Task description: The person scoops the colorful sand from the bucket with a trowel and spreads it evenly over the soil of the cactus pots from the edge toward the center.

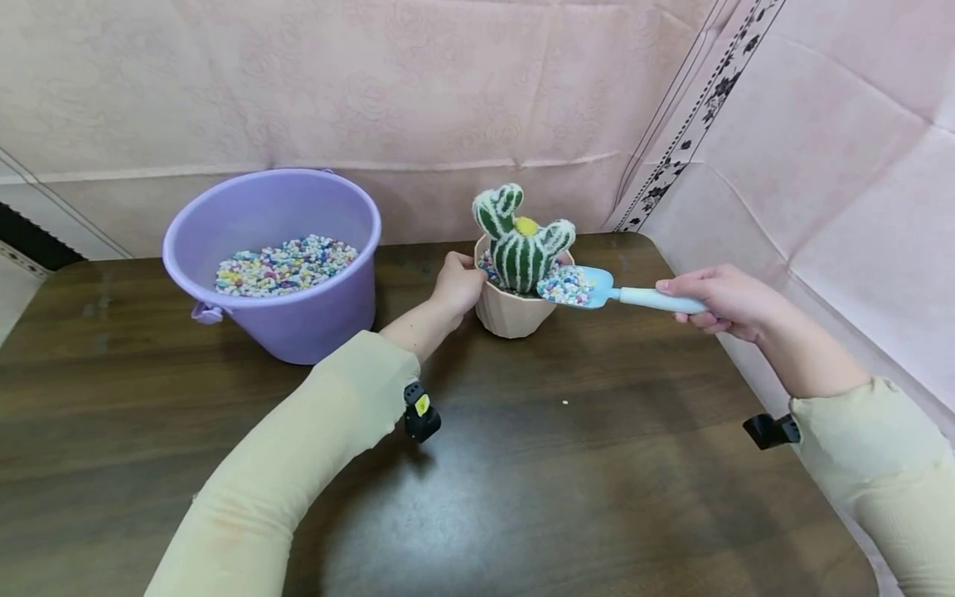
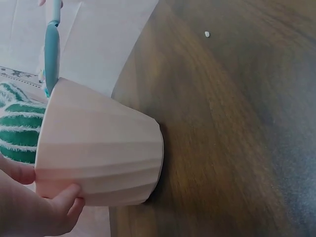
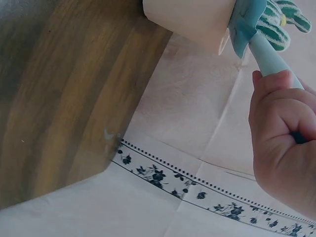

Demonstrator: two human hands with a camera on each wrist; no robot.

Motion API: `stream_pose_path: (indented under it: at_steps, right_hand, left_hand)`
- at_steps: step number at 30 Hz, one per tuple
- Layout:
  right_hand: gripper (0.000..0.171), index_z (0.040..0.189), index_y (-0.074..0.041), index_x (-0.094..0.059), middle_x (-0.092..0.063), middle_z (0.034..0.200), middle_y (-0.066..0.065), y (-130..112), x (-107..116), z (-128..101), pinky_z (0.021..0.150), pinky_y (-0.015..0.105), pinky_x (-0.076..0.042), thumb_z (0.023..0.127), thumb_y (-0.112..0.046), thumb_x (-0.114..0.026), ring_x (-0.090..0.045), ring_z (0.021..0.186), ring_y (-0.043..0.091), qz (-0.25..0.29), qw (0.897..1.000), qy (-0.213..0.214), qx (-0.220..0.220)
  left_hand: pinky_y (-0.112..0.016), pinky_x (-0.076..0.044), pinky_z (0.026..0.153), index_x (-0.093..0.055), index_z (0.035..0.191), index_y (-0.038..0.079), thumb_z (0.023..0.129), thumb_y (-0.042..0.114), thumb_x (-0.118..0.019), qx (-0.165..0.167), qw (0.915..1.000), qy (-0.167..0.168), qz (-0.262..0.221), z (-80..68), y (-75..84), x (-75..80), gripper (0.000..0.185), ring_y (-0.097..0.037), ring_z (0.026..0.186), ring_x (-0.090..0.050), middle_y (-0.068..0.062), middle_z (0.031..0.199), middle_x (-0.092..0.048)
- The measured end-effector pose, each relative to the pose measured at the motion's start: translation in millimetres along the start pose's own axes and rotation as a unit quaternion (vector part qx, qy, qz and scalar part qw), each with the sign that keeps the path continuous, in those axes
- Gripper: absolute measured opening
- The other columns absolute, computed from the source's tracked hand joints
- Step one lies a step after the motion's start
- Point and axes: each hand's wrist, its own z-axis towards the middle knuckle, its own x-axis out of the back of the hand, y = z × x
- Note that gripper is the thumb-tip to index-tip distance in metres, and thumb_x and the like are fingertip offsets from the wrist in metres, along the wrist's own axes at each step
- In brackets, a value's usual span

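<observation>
Dark wooden table (image 1: 522,464), pink papered walls (image 1: 821,149)

Left hand (image 1: 457,284) grips the pot (image 1: 515,311); right hand (image 1: 722,300) holds a scoop (image 1: 597,290) (pebble-laden) over it.

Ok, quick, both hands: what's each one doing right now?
Left hand: grips the rim of the pink pot.
Right hand: curled round the handle of the blue scoop, which carries pebbles.
</observation>
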Motion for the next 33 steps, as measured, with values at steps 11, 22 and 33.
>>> stream_pose_path:
  at_steps: [11,22,33]
  right_hand:
    - [0.021,0.087,-0.011,-0.062,-0.052,0.060,-0.002,-27.1,7.4,2.0,0.040,0.015,-0.023,0.096,-0.026,-0.049,-0.031,0.042,0.002,-0.045,0.999,-0.004,-0.030]
    - [0.031,0.094,-0.003,-0.055,-0.052,0.061,-0.002,-47.0,7.2,1.3,0.043,0.015,-0.024,0.095,-0.034,-0.050,-0.031,0.044,0.003,-0.095,0.994,-0.011,-0.058]
    - [0.028,0.092,-0.004,-0.055,-0.053,0.059,-0.003,-55.8,5.9,5.8,0.041,0.013,-0.026,0.096,-0.032,-0.049,-0.031,0.044,0.001,-0.090,0.994,-0.013,-0.066]
  left_hand:
    - [-0.039,-0.037,0.109,-0.030,0.128,0.000,0.094,0.003,-0.042,0.006,0.9998,-0.005,-0.016,-4.0,3.2,-3.7,0.036,-0.027,0.126,-0.040,-0.019,0.134,-0.039]
    - [-0.038,-0.040,0.106,-0.032,0.127,-0.001,0.093,0.003,-0.043,0.003,0.9999,0.003,-0.015,-3.1,2.4,-7.5,0.036,-0.028,0.124,-0.043,-0.020,0.132,-0.042]
    - [-0.038,-0.039,0.107,-0.031,0.128,0.000,0.094,0.004,-0.046,0.008,0.9997,0.000,-0.022,-2.1,-0.4,-7.7,0.037,-0.028,0.124,-0.042,-0.020,0.132,-0.040]
